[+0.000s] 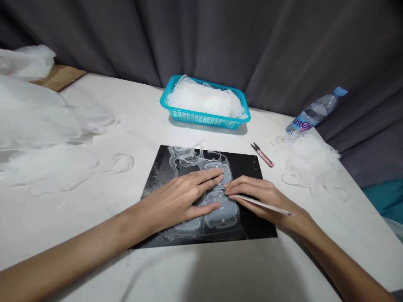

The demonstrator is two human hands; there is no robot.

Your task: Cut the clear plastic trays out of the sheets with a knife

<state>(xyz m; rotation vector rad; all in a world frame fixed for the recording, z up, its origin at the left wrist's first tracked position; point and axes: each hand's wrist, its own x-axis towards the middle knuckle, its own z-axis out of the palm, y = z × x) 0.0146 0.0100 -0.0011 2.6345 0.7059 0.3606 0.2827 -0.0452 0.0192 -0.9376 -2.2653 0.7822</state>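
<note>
A translucent moulded sheet of rounded pieces [220, 212] lies on a black mat [255, 167] at the middle of the white table. My left hand [182, 195] lies flat on the sheet with its fingers stretched out, pressing it down. My right hand [261, 195] is closed round a thin white stick-like tool [267, 205], its fingertips meeting the left fingertips on the sheet. The tool's working end is hidden under the fingers.
A turquoise basket [204, 117] full of white translucent material stands behind the mat. Small pink snips [262, 155] lie right of the mat. A heap of white trimmings [308, 159] and a lying water bottle [315, 111] are at the right. White sheets [47, 138] cover the left.
</note>
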